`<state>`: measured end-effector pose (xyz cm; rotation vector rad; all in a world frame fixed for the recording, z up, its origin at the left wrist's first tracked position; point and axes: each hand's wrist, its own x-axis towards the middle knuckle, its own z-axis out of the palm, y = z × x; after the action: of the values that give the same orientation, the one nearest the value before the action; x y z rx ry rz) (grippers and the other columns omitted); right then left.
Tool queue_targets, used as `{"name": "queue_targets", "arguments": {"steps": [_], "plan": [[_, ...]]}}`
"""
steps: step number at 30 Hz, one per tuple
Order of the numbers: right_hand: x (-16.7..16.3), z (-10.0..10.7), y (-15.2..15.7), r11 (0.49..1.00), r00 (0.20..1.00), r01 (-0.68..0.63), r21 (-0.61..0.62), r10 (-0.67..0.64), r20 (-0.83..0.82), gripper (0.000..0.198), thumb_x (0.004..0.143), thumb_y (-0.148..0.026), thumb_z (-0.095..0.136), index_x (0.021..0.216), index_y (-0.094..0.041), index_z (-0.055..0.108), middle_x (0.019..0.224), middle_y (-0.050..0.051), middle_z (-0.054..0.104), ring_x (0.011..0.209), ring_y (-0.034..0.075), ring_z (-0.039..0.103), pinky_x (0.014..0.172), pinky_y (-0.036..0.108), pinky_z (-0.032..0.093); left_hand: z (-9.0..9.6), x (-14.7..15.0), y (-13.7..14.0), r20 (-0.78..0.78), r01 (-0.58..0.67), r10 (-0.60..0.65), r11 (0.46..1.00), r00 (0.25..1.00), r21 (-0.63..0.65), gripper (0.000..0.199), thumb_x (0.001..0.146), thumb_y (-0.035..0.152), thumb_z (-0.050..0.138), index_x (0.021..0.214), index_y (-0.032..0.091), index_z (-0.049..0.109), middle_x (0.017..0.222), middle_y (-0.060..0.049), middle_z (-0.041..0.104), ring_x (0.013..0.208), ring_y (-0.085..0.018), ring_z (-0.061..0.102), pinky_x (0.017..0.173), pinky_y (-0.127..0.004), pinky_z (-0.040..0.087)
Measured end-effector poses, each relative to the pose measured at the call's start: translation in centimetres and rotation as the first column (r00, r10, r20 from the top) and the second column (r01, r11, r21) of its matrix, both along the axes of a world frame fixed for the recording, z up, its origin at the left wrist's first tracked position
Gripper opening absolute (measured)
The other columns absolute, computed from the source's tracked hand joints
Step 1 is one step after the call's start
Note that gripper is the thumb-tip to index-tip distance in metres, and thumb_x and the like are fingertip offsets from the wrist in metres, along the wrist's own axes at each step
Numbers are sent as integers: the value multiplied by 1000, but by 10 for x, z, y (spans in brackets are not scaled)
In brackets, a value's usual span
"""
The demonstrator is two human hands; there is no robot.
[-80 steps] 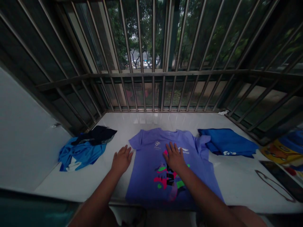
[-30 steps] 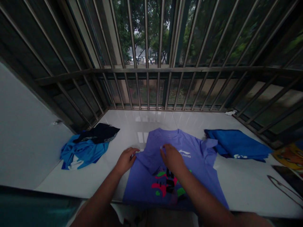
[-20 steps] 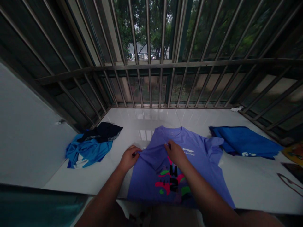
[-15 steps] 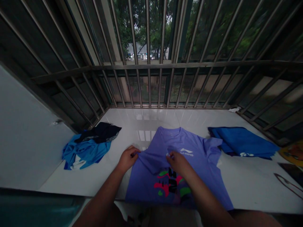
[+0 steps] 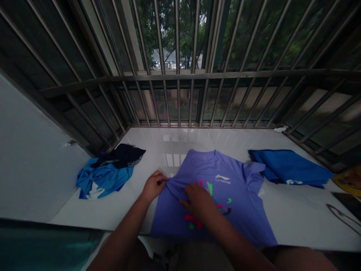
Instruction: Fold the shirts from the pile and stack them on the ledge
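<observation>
A purple T-shirt [image 5: 239, 203] lies spread on the white ledge, collar towards the window, with a white logo and a pink, green and black print. My left hand [image 5: 154, 185] is closed in a pinch on the sleeve at the shirt's left edge. Over the left part of the chest, my right hand [image 5: 199, 201] rests on the cloth, thumb and fingers apart. It covers part of the print. Small creases run through the fabric between both hands. The shirt's lower edge reaches the front of the ledge.
Crumpled blue clothes [image 5: 105, 180] with a dark garment [image 5: 121, 155] on top lie at the left. At the right is a folded blue garment [image 5: 290, 167], close to the shirt's sleeve. Eyeglasses [image 5: 342, 218] lie far right. Metal bars [image 5: 180, 76] line the window behind the white ledge [image 5: 158, 141].
My right hand has moved left across the shirt and let go of the cloth it pinched. The raised fold has dropped and the chest print shows differently. My left hand keeps its place.
</observation>
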<state>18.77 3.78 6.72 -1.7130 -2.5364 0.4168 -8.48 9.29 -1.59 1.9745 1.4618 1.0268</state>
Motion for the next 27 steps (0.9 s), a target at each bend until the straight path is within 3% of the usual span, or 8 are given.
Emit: {"name": "queue_targets", "arguments": {"steps": [3,8,14,17,20,23,25,27], "plan": [[-17,-16,-14,994,992,-114,5,113,55,24,102,-37,71,121,-21,73,127,13,73,122,35,67,99,46,54,-2,0,0,3,-11,11,1000,1000,7,29,86,11,65,93,26,88,95,-3,67,77,-15,67,72,-27,54],[-25,-32,-26,965,989,-147,215,146,23,22,111,-28,53,115,-22,73,120,13,73,114,30,66,97,45,51,3,3,-2,-55,-51,52,998,997,25,30,89,13,60,91,24,88,93,-4,69,81,-17,69,77,-29,56],[-27,-31,-48,969,971,-239,69,240,-12,19,107,-37,65,110,-22,76,111,10,77,113,31,68,98,46,53,13,5,-5,-108,-99,102,995,989,31,29,95,22,58,75,23,79,83,-4,67,78,-19,68,77,-31,55],[-19,-24,-46,985,985,-154,82,160,-69,24,110,-38,59,112,-23,77,114,10,78,116,29,68,107,46,51,19,12,-7,-139,-191,197,980,970,53,37,102,33,56,69,23,70,79,-5,64,73,-21,63,77,-35,55],[-7,-19,-30,991,991,-31,132,47,-122,28,112,-35,54,126,-23,75,137,13,74,132,30,64,118,49,46,26,32,-11,-167,-205,216,975,962,80,32,106,33,51,90,22,76,95,-11,74,92,-28,68,94,-44,55],[2,-21,-5,988,990,32,150,-11,-139,41,112,-33,52,147,-21,66,163,15,59,152,33,51,128,54,37,27,61,-18,-209,-79,89,995,974,59,29,107,31,52,114,22,79,117,-14,80,113,-32,71,110,-49,51],[7,-26,13,988,991,56,142,-38,-125,50,111,-33,52,158,-19,58,173,15,48,161,35,41,133,58,30,21,74,-25,-282,-4,1,1000,959,-9,35,106,30,54,133,22,75,138,-16,77,129,-34,69,120,-54,46],[11,-34,28,988,990,104,115,-91,-107,59,110,-37,53,166,-17,49,179,15,37,166,38,32,135,63,24,13,75,-34,-378,16,-43,997,925,-74,48,106,32,55,153,23,63,162,-16,62,149,-36,57,130,-61,34]]}}
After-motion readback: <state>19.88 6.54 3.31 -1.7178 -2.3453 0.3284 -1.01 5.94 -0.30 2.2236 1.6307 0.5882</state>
